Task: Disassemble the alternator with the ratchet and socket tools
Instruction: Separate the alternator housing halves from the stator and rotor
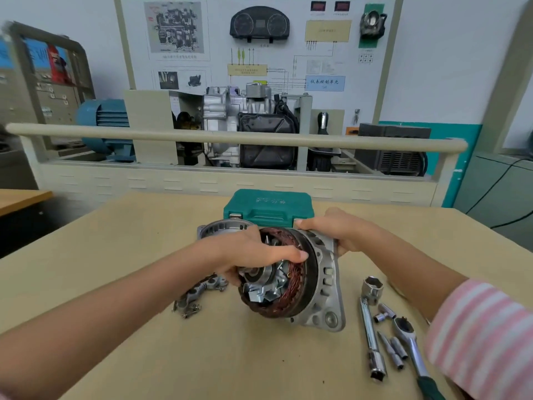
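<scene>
The opened alternator [314, 287] stands on its edge mid-table, its copper stator windings [294, 284] and rotor [259, 277] facing me. My left hand [256, 255] grips the rotor end, thumb across the windings. My right hand [334, 229] holds the top of the silver front housing from behind. A removed silver end cover [222, 228] lies behind my left hand. The ratchet [409, 342] with a green grip lies at the right beside a large socket [373, 290], a long socket wrench [372, 339] and several small sockets and bits [393, 350].
A shut green tool case [268, 207] sits behind the alternator. A removed rectifier piece [199, 293] with screws lies left of the alternator. The tan table [115, 284] ends at a training rig with a rail [230, 137] beyond.
</scene>
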A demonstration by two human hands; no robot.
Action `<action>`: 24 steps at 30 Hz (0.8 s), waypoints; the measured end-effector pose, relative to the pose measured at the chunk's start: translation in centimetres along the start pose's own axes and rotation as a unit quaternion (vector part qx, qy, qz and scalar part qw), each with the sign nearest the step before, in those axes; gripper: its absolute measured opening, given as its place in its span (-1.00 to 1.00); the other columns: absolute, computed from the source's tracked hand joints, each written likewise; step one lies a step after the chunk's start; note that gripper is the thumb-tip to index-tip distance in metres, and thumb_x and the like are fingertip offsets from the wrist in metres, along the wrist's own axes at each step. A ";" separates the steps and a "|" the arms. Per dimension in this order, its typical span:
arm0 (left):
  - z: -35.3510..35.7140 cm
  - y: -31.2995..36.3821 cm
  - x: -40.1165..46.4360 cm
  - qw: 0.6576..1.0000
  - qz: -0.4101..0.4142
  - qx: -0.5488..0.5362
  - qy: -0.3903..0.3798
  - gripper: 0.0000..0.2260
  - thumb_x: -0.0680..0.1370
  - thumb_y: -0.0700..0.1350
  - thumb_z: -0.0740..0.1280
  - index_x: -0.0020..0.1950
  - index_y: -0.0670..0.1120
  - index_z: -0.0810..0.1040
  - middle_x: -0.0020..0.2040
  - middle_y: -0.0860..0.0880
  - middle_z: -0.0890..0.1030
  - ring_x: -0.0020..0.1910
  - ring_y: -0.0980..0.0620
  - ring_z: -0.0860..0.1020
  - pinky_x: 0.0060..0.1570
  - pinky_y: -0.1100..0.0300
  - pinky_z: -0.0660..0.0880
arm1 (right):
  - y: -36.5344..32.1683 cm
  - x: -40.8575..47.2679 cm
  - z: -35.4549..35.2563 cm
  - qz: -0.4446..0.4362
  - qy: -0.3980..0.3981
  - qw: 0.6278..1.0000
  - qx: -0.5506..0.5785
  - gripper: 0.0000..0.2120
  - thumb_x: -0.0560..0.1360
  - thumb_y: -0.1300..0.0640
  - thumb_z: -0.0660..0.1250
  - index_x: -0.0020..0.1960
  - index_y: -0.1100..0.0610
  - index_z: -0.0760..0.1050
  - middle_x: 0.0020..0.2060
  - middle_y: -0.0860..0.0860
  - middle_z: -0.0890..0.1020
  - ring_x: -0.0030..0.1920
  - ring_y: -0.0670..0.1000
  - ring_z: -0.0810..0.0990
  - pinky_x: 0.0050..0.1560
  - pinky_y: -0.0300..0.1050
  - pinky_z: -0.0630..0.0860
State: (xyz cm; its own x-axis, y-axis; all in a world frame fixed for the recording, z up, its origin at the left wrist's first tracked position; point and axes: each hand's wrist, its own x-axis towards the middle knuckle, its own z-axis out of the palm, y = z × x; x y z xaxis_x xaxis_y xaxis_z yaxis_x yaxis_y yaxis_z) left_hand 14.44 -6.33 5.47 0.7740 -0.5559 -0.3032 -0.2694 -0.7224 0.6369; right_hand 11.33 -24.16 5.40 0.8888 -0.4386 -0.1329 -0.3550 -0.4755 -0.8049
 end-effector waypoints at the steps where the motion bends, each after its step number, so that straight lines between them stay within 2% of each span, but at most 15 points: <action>1: -0.1 0.7 0.4 1.000 -0.009 0.030 -0.002 -0.02 0.18 0.47 0.33 0.46 0.07 0.11 0.38 -0.07 0.34 0.10 -0.08 0.46 -0.10 0.05 0.59 | 0.3 0.6 -0.1 -0.007 0.016 1.000 -0.004 -0.76 0.50 0.00 0.34 -0.26 0.04 0.36 -0.31 0.03 0.53 -0.31 0.02 0.54 -0.50 -0.22 0.45; 4: 0.1 2.8 1.5 0.992 -0.034 0.120 -0.003 -0.04 0.23 0.54 0.20 0.48 0.02 0.14 0.39 -0.17 0.34 0.12 -0.21 0.52 -0.08 0.02 0.58 | 1.5 1.2 0.2 -0.055 0.111 0.989 -0.075 -0.70 0.56 -0.01 0.24 -0.32 0.03 0.34 -0.38 -0.07 0.43 -0.36 -0.07 0.44 -0.43 -0.26 0.30; 5: 0.3 3.4 2.1 0.989 -0.032 0.145 0.000 -0.08 0.27 0.53 0.17 0.47 0.00 0.18 0.39 -0.19 0.36 0.14 -0.24 0.52 -0.02 0.01 0.56 | 2.1 1.3 0.4 -0.064 0.137 0.982 -0.115 -0.72 0.59 -0.03 0.17 -0.22 0.09 0.43 -0.30 -0.03 0.48 -0.26 -0.03 0.49 -0.34 -0.24 0.34; 7: 0.7 4.7 3.5 0.980 0.016 0.197 0.003 -0.20 0.38 0.48 0.11 0.45 -0.01 0.23 0.42 -0.16 0.34 0.26 -0.21 0.45 0.09 0.05 0.47 | 3.1 1.0 0.5 -0.070 0.150 0.973 -0.157 -0.62 0.63 -0.04 0.01 0.17 0.18 0.46 0.04 0.09 0.53 0.07 0.10 0.47 -0.04 -0.13 0.36; 9: 0.5 5.8 4.4 0.965 0.019 0.261 -0.031 -0.20 0.43 0.46 0.02 0.52 0.02 0.07 0.51 -0.11 0.17 0.38 -0.21 0.32 0.04 0.05 0.38 | 3.7 0.6 0.7 -0.071 0.106 0.992 -0.019 -0.55 0.65 -0.05 -0.08 0.32 0.14 0.42 0.16 0.05 0.51 0.15 0.06 0.44 0.11 -0.11 0.33; 11: -0.1 6.5 5.0 0.959 -0.018 0.270 -0.084 -0.16 0.40 0.50 -0.04 0.54 0.05 -0.05 0.53 -0.09 0.10 0.39 -0.24 0.30 -0.01 -0.05 0.38 | 4.1 -0.1 1.2 -0.053 0.061 0.987 0.136 -0.54 0.64 -0.10 -0.08 0.33 0.06 0.45 0.19 0.02 0.54 0.15 0.00 0.48 0.19 -0.09 0.35; 13: -1.1 6.2 5.3 0.968 -0.006 0.234 -0.091 -0.16 0.38 0.51 -0.09 0.53 0.04 0.05 0.50 -0.09 0.20 0.37 -0.21 0.33 0.09 -0.16 0.35 | 4.4 -0.2 1.5 -0.054 0.056 0.977 0.200 -0.54 0.62 -0.13 -0.06 0.27 0.02 0.50 0.15 0.03 0.59 0.11 0.00 0.54 0.21 -0.06 0.39; 14: -1.5 5.6 5.7 0.977 0.008 0.202 -0.065 -0.17 0.40 0.50 -0.12 0.51 0.01 0.14 0.47 -0.09 0.27 0.37 -0.17 0.34 0.14 -0.15 0.32 | 4.6 0.0 1.6 -0.059 0.054 0.974 0.213 -0.53 0.61 -0.15 -0.05 0.23 0.02 0.53 0.12 0.04 0.62 0.10 0.02 0.57 0.22 -0.03 0.41; 17: -0.9 1.7 6.9 0.996 0.082 0.034 0.023 -0.27 0.46 0.43 -0.09 0.44 -0.01 0.29 0.44 -0.03 0.33 0.39 -0.01 0.30 0.34 -0.01 0.21 | 4.6 0.3 2.2 -0.078 0.065 0.976 0.192 -0.48 0.56 -0.26 -0.05 0.18 -0.04 0.55 0.09 0.02 0.63 0.11 0.05 0.58 0.26 0.05 0.42; 19: 0.9 -1.2 7.1 0.980 0.159 -0.123 -0.009 -0.29 0.39 0.47 0.04 0.43 0.12 0.29 0.45 0.08 0.30 0.38 0.16 0.28 0.37 0.14 0.17 | 4.3 0.7 2.5 -0.084 0.075 0.977 0.182 -0.46 0.54 -0.31 -0.07 0.13 -0.06 0.57 0.07 0.02 0.64 0.09 0.06 0.59 0.25 0.08 0.42; 21: 3.0 -3.3 7.0 0.940 0.195 -0.277 -0.045 -0.22 0.25 0.53 0.19 0.38 0.20 0.35 0.39 0.13 0.40 0.34 0.20 0.37 0.34 0.19 0.30 | 4.1 1.1 2.9 -0.097 0.085 0.975 0.180 -0.48 0.56 -0.29 -0.08 0.08 -0.07 0.56 0.05 0.02 0.64 0.08 0.06 0.59 0.24 0.10 0.43; 23: 4.1 -4.7 7.3 0.926 0.207 -0.317 -0.016 -0.07 0.14 0.57 0.24 0.44 0.18 0.25 0.41 0.13 0.36 0.33 0.19 0.36 0.33 0.16 0.35 | 3.8 1.3 3.1 -0.120 0.089 0.970 0.190 -0.54 0.59 -0.24 -0.09 0.04 -0.08 0.54 0.04 0.00 0.64 0.07 0.02 0.59 0.22 0.05 0.45; 24: 4.4 -5.1 7.2 0.934 0.218 -0.284 0.002 -0.02 0.12 0.56 0.27 0.46 0.21 0.15 0.41 0.19 0.30 0.30 0.28 0.34 0.27 0.25 0.37 | 3.8 1.4 3.2 -0.140 0.101 0.967 0.189 -0.57 0.60 -0.21 -0.09 0.02 -0.10 0.53 0.03 -0.01 0.63 0.05 -0.03 0.59 0.18 -0.03 0.47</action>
State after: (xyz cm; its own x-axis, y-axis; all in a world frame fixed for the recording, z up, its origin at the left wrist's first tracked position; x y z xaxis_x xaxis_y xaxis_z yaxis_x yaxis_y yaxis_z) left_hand 18.89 -8.49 -3.04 0.6642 -0.7439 0.0735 -0.2126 -0.0937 0.9726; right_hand 12.15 -24.14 0.32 0.8467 -0.4905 0.2060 0.0572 -0.3010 -0.9519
